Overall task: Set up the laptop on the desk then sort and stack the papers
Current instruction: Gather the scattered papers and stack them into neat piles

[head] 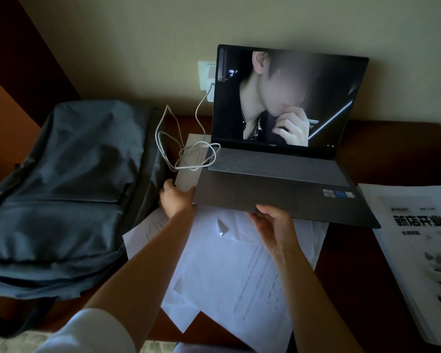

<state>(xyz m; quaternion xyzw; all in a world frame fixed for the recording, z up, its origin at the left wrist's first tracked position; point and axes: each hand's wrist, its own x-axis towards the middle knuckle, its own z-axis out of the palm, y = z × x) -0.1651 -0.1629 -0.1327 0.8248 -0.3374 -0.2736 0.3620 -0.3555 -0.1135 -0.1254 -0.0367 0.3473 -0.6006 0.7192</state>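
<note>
The open laptop (278, 174) sits on the worktop (392, 149), its front edge raised over loose papers (227, 263). The right hand (273, 225) grips that front edge, fingers curled underneath. The left hand (176, 197) holds the laptop's left corner beside a sheet. A backpack (61, 187) lies left, a white cable (186, 146) trails alongside, and a printed stack (418, 250) lies right.

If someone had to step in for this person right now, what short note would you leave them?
Left hand grips the open laptop at its front left corner; right hand holds its front edge, lifted over loose papers.
White cable runs from the wall outlet toward the laptop.
Printed stack lies right, backpack left.
Done: laptop open, screen on.
Left: set it down, sort and stack the papers.
</note>
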